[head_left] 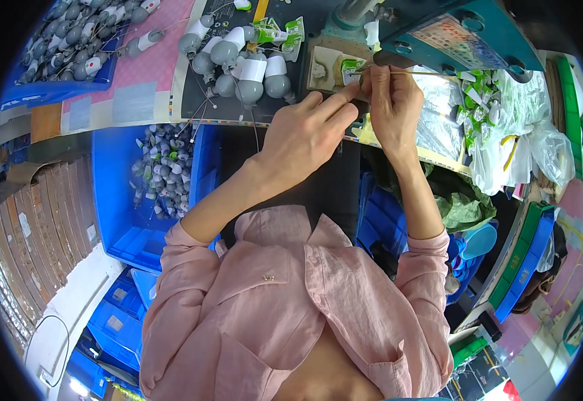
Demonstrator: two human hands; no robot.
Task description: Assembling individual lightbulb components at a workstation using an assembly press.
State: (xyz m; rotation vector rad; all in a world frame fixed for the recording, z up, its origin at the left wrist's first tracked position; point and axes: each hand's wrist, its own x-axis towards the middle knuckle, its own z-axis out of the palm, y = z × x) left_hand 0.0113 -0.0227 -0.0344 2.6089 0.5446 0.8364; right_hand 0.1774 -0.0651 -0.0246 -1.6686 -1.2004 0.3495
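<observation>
My right hand [395,103] pinches a thin brown stick [432,72] that runs off to the right, its inner end above a small worn block [325,70] at the foot of a teal bench press [462,37]. From the left, my left hand [308,137] reaches to the same spot with its fingers drawn together; what its fingertips hold is hidden. Between block and fingertips shows a small green and white piece [350,69]. Left of my left hand lie several grey bulb-shaped parts [251,80] with white collars and thin wires.
Green and white pieces [281,33] lie behind the bulb parts. More sit by clear plastic bags [522,107] at right. One blue bin [114,180] of bulb parts stands below the table edge; another blue tray [97,80] is at far left. Cardboard [41,234] is stacked left.
</observation>
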